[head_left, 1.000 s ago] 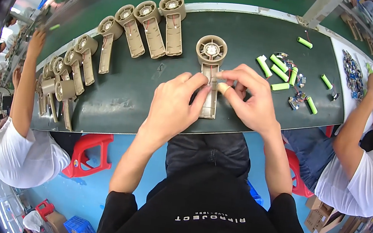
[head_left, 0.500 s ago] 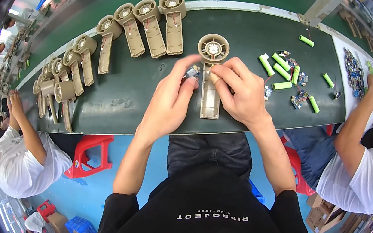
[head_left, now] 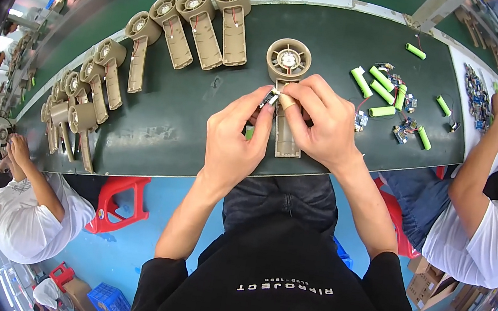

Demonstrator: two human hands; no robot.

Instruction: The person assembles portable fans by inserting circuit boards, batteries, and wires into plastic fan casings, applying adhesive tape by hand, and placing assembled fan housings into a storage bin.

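In front of me on the bench lies a tan fan housing [head_left: 288,140], its round fan head [head_left: 289,60] pointing away and its open handle toward me. My left hand [head_left: 236,130] pinches a small circuit board [head_left: 269,99] over the upper part of the handle. A bit of a green battery cell [head_left: 249,132] shows under that hand's fingers. My right hand [head_left: 321,124], thumb and forefinger together, meets the board at the handle's top; a finger wears a beige wrap. A small pale piece shows between the fingertips, too small to name.
Several similar fan housings [head_left: 235,36] stand in a curved row at the left and back. To the right lie several green battery cells [head_left: 382,111] with boards. A pile of circuit boards [head_left: 475,96] lies on a white strip. Co-workers sit on both sides.
My left hand has moved right, bringing the circuit board up against the right fingertips. The fan head has tipped slightly. The right hand has barely moved.
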